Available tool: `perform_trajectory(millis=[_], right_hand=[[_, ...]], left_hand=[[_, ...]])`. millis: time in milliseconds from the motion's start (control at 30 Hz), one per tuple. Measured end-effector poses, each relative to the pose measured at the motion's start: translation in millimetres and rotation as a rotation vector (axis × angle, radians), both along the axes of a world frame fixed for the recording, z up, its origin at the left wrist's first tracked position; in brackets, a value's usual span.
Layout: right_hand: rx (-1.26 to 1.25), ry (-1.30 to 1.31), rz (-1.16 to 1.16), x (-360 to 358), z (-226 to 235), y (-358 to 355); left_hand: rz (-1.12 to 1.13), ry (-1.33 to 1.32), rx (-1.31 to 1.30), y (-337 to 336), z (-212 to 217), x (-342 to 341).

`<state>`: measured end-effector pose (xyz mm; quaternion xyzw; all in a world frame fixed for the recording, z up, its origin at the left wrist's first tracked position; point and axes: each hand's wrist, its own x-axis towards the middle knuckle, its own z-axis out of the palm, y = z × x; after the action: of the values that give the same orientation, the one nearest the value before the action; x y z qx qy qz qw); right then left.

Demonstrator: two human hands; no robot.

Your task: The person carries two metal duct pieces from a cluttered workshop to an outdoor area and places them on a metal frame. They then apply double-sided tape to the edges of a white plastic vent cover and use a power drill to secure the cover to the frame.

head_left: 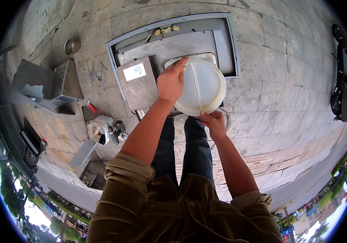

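Observation:
A round, whitish translucent plastic lid-like piece (210, 83), with a raised rim and a straight bar across its middle, is tilted between my hands. My left hand (171, 83) grips its upper left rim, fingertips near the bar's top end. At the lower rim, my right hand (214, 122) pinches the edge with the thumb on top. Behind the piece a pale square part with rounded corners (210, 56) partly shows on a grey metal appliance panel (173, 45). A flat metal box (135, 83) with a white label sits left of my left hand.
The panel lies in a wide metal frame (233, 44) on paving. To the left stand a bent sheet-metal casing (66, 83), a metal ring-like can (72, 46), a white bucket (102, 128), a bottle (112, 133) and a red-handled tool (92, 107). A two-wheeled vehicle (343, 85) is far right.

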<state>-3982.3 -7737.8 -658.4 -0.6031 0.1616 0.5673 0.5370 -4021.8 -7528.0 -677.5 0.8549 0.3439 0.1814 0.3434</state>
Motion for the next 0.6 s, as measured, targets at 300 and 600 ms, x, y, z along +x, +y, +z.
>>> perform_trajectory(millis=[300, 600], right_hand=[[0.053, -0.064, -0.202, -18.7, -3.3, -7.5], [0.103, -0.158, -0.401, -50.3, -17.2, -4.0]], left_hand=[[-0.104, 0.039, 0.069, 0.1, -5.0, 1.1], [-0.207, 0.013, 0.098, -2.0, -15.2, -1.3]])
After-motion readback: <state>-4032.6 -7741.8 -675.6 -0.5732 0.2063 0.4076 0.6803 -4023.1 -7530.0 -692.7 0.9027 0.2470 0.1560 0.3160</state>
